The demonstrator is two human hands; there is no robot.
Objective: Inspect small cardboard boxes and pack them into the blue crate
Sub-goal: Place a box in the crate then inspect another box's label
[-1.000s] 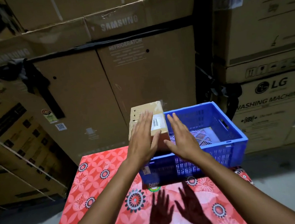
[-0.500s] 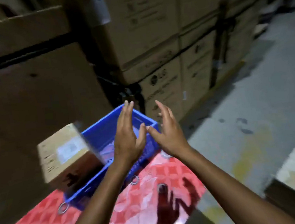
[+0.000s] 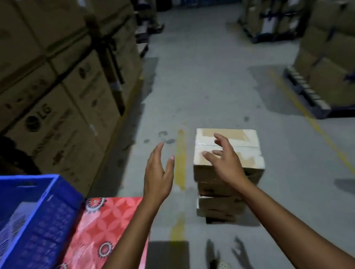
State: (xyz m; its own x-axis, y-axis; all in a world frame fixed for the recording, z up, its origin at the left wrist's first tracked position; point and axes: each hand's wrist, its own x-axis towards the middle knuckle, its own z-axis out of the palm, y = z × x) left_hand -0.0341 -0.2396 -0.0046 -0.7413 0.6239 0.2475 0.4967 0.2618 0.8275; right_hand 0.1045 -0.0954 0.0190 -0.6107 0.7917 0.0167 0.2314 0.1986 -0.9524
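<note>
Packing looked far from done: left hand (image 3: 158, 178) and right hand (image 3: 227, 165) hovered empty, fingers spread, above floor-stacked boxes (image 3: 248, 146), crate (image 3: 50, 226) waiting.

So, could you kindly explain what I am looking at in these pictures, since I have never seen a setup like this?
There is no machine here. A person wears a wide-angle camera on the head, so the view looks forward and down at their own two bare arms. The left hand and the right hand are both open, fingers relaxed, holding nothing. The right hand reaches over the top box of a stack of small cardboard boxes standing on the floor; whether it touches the box, I cannot tell. At the left, a blue crate stands on a table with a red flowered cloth. Big cartons line the aisle.
</note>
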